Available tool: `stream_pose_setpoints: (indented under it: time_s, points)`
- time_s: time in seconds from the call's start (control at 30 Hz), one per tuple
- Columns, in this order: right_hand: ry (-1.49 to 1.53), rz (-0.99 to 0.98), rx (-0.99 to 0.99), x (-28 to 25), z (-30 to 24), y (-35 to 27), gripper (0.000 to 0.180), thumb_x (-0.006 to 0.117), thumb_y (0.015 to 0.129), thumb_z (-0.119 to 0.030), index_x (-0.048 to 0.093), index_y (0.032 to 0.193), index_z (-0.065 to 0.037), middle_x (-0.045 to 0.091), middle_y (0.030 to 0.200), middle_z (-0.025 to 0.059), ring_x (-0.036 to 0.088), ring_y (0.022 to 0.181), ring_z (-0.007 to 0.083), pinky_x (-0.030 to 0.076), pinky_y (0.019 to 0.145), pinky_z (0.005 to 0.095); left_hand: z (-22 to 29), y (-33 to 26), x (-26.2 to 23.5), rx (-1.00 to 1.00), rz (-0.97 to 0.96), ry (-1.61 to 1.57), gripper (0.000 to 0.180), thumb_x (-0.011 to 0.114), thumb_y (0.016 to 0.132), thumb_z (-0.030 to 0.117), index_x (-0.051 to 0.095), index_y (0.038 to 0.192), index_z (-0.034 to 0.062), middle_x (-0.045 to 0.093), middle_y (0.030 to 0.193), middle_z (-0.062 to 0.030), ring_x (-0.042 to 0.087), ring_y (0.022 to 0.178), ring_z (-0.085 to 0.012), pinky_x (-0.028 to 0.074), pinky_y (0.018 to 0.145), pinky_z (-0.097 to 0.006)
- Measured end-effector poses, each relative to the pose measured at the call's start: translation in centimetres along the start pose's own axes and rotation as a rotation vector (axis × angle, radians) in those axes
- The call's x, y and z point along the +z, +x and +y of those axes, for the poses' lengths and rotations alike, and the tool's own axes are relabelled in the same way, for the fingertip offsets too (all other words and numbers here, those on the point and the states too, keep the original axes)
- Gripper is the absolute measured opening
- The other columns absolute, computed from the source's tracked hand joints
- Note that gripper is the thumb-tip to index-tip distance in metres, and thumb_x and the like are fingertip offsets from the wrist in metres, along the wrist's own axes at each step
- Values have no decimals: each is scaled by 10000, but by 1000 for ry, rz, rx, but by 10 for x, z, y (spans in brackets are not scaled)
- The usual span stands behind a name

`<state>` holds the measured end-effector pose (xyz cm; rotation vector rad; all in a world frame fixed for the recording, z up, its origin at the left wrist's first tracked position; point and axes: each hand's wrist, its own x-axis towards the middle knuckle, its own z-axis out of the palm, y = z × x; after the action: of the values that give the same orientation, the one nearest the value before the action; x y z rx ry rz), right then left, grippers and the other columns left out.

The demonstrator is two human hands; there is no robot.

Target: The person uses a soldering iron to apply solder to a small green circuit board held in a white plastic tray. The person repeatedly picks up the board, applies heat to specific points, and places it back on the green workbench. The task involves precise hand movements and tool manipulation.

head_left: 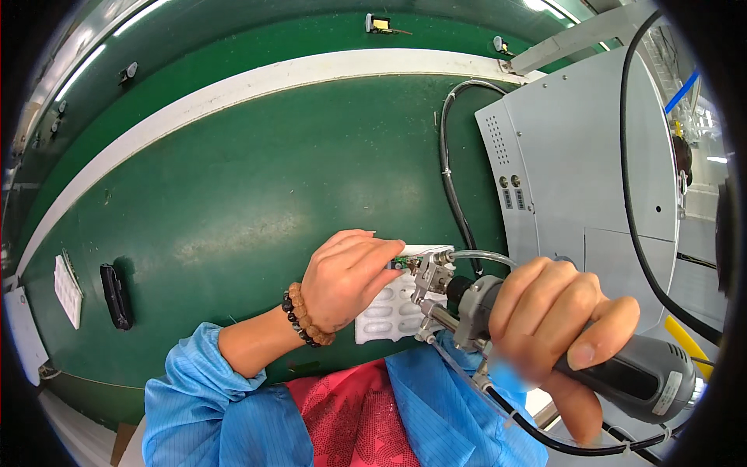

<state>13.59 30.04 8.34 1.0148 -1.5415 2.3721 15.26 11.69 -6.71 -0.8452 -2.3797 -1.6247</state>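
Note:
My left hand (346, 272) is closed, with thumb and fingertips pinching a small green circuit board (398, 263). In my right hand (552, 311) is a dark grey powered screwdriver (634, 373), my fingers wrapped round its body. The tool lies tilted, its metal nose assembly (433, 279) at the board, right beside my left fingertips. Whether the tip touches the board is hidden by the metal fittings. Beneath the nose and my left hand lies a white molded tray (379, 323) with oval pockets, partly covered.
A grey metal machine cabinet (576, 156) stands at the right. A black cable (447, 156) loops over the green tabletop (233, 179); a clear hose (486, 255) runs from the tool. At left lie a black case (117, 296) and a white slab (68, 292).

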Motion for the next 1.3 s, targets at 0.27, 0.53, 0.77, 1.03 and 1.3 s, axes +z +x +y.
stream_pose_setpoints:
  time_s: [0.27,0.53,0.77,1.03,1.3]
  points:
    - [-23,-2,37,3,3,1,300,785,872,-151,511,942,-49,608,682,96,592,490,227,507,492,338,-1,1,1,9,10,-24,431,842,696,50,691,1098,12,742,1003,-132,716,902,-308,569,894,-433]
    - [-45,-71,90,6,5,8,352,814,854,-180,511,974,-47,621,707,112,601,509,231,510,502,341,-1,0,3,-5,23,-58,470,838,686,17,676,1126,-3,732,993,-141,715,927,-332,573,892,-430]
    - [-160,-104,9,0,8,8,495,791,852,-444,495,1024,-87,592,660,13,586,479,121,479,441,242,1,2,4,-11,12,-60,443,841,702,33,679,1113,-2,732,980,-135,716,909,-316,572,869,-423]
    - [-139,38,-168,-15,-49,-21,518,846,822,-445,546,1032,-78,637,627,35,624,506,113,544,493,213,1,-2,0,25,33,65,387,845,751,118,690,1088,10,740,957,-128,715,878,-301,560,811,-405]
    - [-136,59,-217,-22,-50,-20,526,817,840,-467,512,1030,-83,614,609,16,605,491,102,533,471,205,17,33,-59,-72,72,107,341,851,777,108,720,1081,26,740,991,-133,715,918,-296,562,816,-383]
